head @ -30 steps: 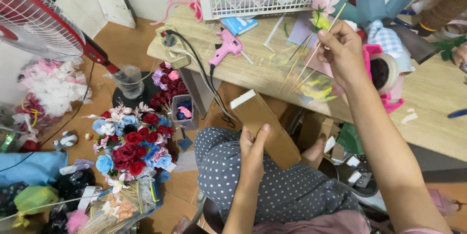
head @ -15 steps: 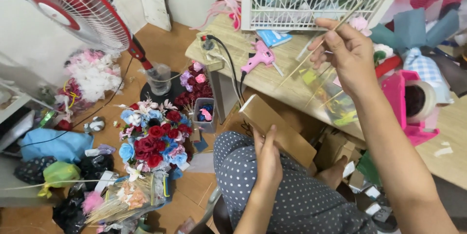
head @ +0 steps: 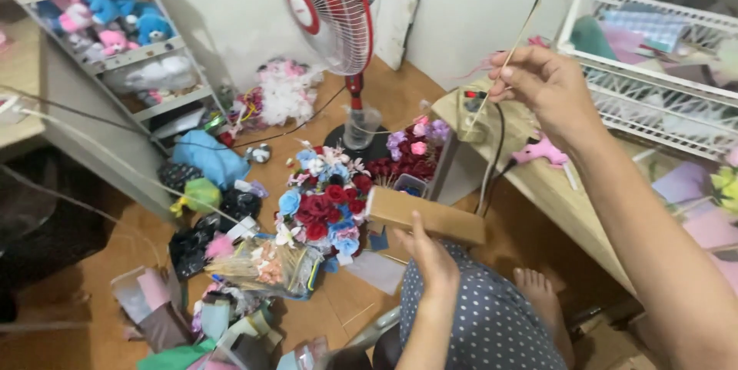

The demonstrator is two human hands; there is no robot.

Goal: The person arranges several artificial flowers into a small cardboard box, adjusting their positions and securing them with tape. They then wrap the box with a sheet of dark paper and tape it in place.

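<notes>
Sticks (head: 513,47): thin bundle, pinched shut in right hand (head: 547,87) fingers, raised over the tabletop (head: 553,193) left corner. Left hand (head: 430,258) closed on a box (head: 425,217) at the lap. Risk: loose pinch could drop sticks to floor; fan (head: 330,2) near.

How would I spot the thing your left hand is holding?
Start at the red and white fan by the wall, then drop past the flower bouquet on the floor. Beside it, the left hand grips a long brown cardboard box, plain and flat-sided, unlike the colourful flowers.
</notes>
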